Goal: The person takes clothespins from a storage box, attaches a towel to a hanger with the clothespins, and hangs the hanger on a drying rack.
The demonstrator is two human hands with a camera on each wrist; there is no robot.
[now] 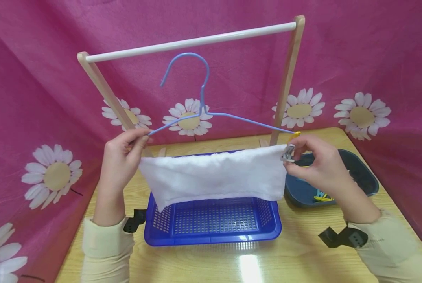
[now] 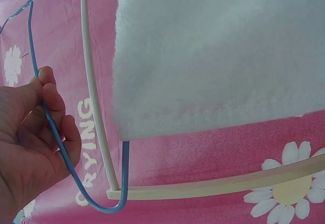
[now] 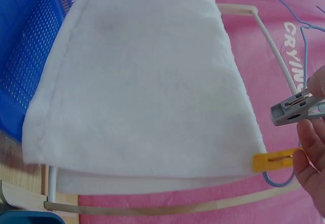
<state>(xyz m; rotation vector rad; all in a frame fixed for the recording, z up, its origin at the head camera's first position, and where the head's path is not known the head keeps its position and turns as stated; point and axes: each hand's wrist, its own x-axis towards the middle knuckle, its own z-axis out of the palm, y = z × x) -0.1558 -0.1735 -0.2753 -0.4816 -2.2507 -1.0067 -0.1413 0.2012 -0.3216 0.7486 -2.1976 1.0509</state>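
A white towel [image 1: 214, 179] is draped over the lower bar of a blue wire hanger [image 1: 247, 120], whose hook points up. My left hand [image 2: 30, 142] pinches the hanger's left shoulder between thumb and fingers, near its bent corner. A yellow clothespin [image 3: 274, 160] clips the towel by the hanger's right corner. Between the thumb and fingers of my right hand [image 1: 320, 161] is a grey clothespin [image 3: 297, 107], apart from the towel in the right wrist view. One fingertip of that hand is right at the yellow clothespin. The towel hides most of the lower bar.
Below the towel, a blue plastic basket [image 1: 212, 238] stands on the wooden table [image 1: 182, 263]. To its right is a dark bin [image 1: 370, 182] with several clothespins. Behind the hanger stands a wooden rack with a white rail [image 1: 196, 42], before a pink flowered cloth [image 1: 373, 59].
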